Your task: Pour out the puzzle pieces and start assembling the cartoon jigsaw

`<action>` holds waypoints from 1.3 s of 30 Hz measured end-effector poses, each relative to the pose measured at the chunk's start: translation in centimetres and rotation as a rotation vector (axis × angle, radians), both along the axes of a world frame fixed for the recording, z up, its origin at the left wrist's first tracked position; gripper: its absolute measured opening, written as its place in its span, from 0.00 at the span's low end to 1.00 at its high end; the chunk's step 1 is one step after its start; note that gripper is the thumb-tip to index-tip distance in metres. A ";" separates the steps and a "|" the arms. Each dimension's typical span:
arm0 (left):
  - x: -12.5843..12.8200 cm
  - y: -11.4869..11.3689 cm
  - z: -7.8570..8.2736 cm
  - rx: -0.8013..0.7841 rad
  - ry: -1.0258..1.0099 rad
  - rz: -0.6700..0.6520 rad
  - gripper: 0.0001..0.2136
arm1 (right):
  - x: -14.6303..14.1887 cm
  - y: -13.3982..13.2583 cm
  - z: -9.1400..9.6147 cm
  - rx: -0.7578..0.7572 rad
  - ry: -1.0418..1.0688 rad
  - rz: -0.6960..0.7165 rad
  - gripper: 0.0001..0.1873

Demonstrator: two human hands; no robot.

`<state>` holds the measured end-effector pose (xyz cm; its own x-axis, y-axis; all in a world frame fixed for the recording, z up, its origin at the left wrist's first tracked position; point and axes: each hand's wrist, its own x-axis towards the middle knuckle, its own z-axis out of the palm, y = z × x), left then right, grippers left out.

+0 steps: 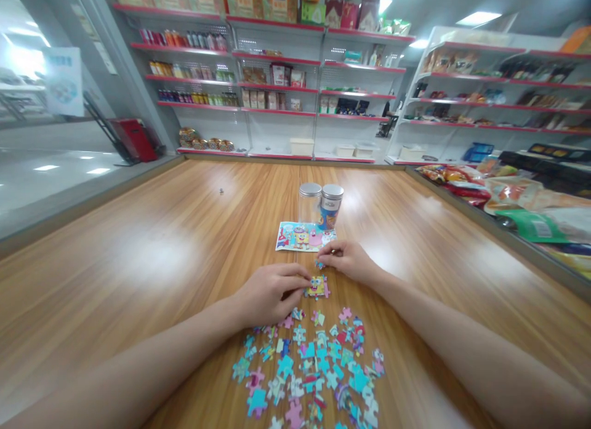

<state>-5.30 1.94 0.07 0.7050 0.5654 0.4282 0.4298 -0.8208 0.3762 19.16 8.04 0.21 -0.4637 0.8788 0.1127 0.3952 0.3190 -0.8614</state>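
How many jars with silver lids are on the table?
2: a clear jar on the left and a labelled jar right beside it, both beyond the puzzle pieces.

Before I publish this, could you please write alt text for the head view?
A person's left hand touches a joined puzzle section on a wooden table, while the right hand is at a bluish piece just beyond. Loose pieces lie nearer; a picture sheet and two jars are behind.

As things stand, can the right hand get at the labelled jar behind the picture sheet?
Probably yes: nothing tall stands between the right hand and the labelled jar, only the flat picture sheet. However, that hand is busy at a puzzle piece.
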 end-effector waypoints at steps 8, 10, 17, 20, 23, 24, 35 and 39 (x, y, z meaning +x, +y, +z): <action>-0.5 -0.1 0.1 0.005 0.059 -0.032 0.19 | 0.6 -0.3 0.1 0.047 -0.009 0.077 0.13; -0.6 -0.1 0.1 0.006 0.071 -0.034 0.20 | 0.8 -0.5 0.1 0.061 -0.018 0.081 0.12; -0.7 0.0 0.0 -0.005 0.092 -0.033 0.21 | 0.6 -0.8 0.0 0.117 -0.029 0.077 0.10; -0.7 0.0 0.0 -0.007 0.094 -0.030 0.21 | 0.6 -0.8 0.0 0.120 -0.028 0.082 0.10; -0.8 0.0 0.1 -0.006 0.091 -0.034 0.21 | 0.6 -0.9 0.0 0.125 -0.031 0.083 0.09; -0.8 0.0 0.1 -0.004 0.087 -0.036 0.21 | 0.6 -0.9 0.0 0.126 -0.032 0.084 0.09; -0.8 0.0 0.2 0.000 0.070 -0.045 0.21 | 0.6 -1.0 0.1 0.118 -0.024 0.066 0.10; -0.8 0.0 0.3 0.005 0.079 -0.043 0.22 | 0.7 -1.0 0.1 0.110 -0.022 0.064 0.10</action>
